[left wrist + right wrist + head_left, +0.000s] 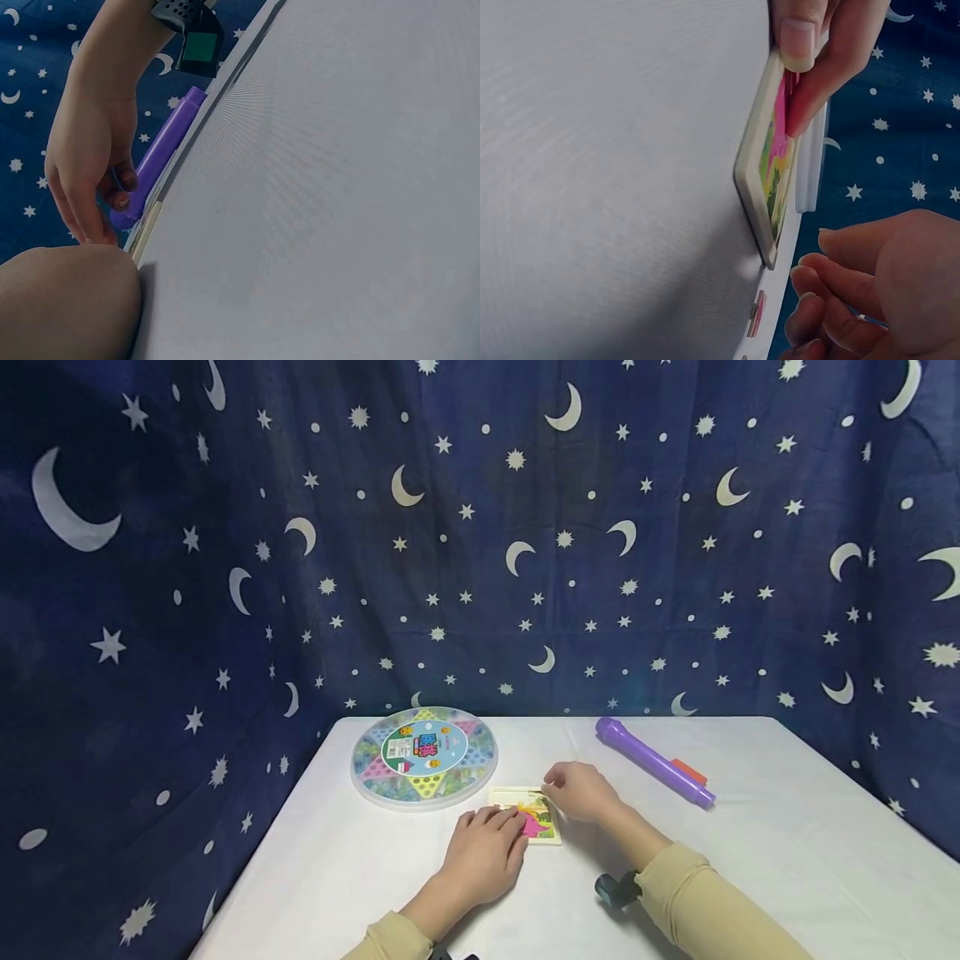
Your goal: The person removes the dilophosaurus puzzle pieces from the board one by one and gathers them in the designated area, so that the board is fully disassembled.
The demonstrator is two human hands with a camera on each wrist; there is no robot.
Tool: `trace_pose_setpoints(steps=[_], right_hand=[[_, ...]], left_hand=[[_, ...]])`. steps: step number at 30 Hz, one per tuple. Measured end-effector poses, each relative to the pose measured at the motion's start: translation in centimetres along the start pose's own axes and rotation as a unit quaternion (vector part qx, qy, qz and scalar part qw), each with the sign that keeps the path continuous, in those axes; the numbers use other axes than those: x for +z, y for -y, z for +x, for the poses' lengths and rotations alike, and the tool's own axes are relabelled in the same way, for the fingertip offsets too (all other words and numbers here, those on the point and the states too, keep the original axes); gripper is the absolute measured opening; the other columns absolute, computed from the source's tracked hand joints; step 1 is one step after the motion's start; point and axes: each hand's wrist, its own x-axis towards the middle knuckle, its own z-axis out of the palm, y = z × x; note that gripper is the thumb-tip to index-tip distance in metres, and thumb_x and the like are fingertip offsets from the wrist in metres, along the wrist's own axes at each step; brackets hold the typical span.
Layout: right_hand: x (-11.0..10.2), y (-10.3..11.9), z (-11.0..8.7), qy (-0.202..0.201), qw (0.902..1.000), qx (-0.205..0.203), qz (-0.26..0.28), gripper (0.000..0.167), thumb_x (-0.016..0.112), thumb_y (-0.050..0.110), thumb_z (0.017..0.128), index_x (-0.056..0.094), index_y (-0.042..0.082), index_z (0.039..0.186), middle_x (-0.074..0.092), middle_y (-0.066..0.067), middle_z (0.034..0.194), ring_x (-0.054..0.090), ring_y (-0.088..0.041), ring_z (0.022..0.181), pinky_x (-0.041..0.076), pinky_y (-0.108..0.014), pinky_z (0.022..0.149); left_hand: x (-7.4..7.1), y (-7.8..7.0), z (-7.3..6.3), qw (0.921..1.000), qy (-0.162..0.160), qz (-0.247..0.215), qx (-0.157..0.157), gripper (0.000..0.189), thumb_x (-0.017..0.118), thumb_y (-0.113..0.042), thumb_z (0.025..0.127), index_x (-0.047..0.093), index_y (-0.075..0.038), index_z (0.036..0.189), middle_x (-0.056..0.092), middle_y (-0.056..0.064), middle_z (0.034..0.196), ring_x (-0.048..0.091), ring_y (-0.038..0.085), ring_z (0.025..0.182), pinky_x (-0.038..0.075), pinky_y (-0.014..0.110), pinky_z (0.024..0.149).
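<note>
A small picture puzzle [546, 828] with a cream frame and a pink, yellow and green picture lies flat on the white table. My left hand [483, 852] holds it by the left part, covering much of the picture. In the right wrist view, the left thumb [798, 41] is at the frame's edge and a finger reaches over the picture. My right hand [581, 792] is at the puzzle's far right corner. Its fingers [810, 315] are loosely bent, and nothing shows between them.
A round Chinese checkers box [423, 753] with a clear rim sits behind, on the left. A purple tube shaped like a toy microphone [652, 762] lies at the back right, an orange piece [688, 771] beside it. A small pinkish piece [757, 313] shows beyond the puzzle.
</note>
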Motion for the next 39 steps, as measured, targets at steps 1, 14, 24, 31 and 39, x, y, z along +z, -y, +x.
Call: trace_pose_setpoints(steps=[1,14,24,31,39], right_hand=[[0.1,0.0,-0.1,0.003,1.0000,0.003,0.002,0.018,0.071,0.021,0.095,0.076,0.007,0.105,0.071,-0.005,0.094,0.066,-0.024,0.088,0.054,-0.048,0.083],[0.7,0.3,-0.2,0.029,0.9987,0.041,0.006,0.020,0.071,0.021,0.096,0.076,0.006,0.108,0.072,-0.005,0.096,0.064,-0.023,0.086,0.056,-0.044,0.080],[0.3,1.7,1.2,0.049,0.9959,0.044,-0.061,0.019,0.073,0.027,0.093,0.078,0.012,0.104,0.071,-0.001,0.091,0.063,-0.021,0.081,0.056,-0.049,0.079],[0.2,1.9,1.8,0.055,0.9949,0.055,-0.065,0.014,0.073,0.026,0.092,0.077,0.013,0.096,0.072,-0.001,0.089,0.063,-0.022,0.081,0.055,-0.049,0.078],[0.5,2.5,2.4,0.056,0.9934,0.051,-0.086,0.023,0.078,0.035,0.088,0.074,0.013,0.090,0.067,0.001,0.080,0.060,-0.023,0.074,0.054,-0.044,0.070]], left_hand=[[0.1,0.0,-0.2,1.0000,0.002,-0.001,0.000,0.041,0.047,-0.037,0.107,0.065,-0.020,0.138,0.063,-0.002,0.140,0.055,0.024,0.128,0.043,0.051,0.101],[0.7,0.0,-0.5,1.0000,-0.006,0.000,0.007,0.040,0.048,-0.036,0.107,0.066,-0.019,0.137,0.064,-0.001,0.139,0.056,0.024,0.127,0.044,0.050,0.100],[0.1,0.5,0.4,1.0000,-0.006,0.006,0.005,0.041,0.047,-0.037,0.107,0.064,-0.019,0.139,0.063,-0.001,0.141,0.055,0.024,0.129,0.042,0.050,0.103],[0.0,0.6,0.6,0.9996,-0.003,-0.025,-0.008,0.045,0.051,-0.040,0.104,0.060,-0.017,0.142,0.064,-0.001,0.138,0.054,0.025,0.130,0.040,0.051,0.105],[-0.2,0.6,0.6,0.9989,0.043,-0.010,-0.014,0.053,0.042,-0.050,0.107,0.048,-0.028,0.155,0.055,-0.002,0.148,0.046,0.026,0.136,0.036,0.053,0.108]])
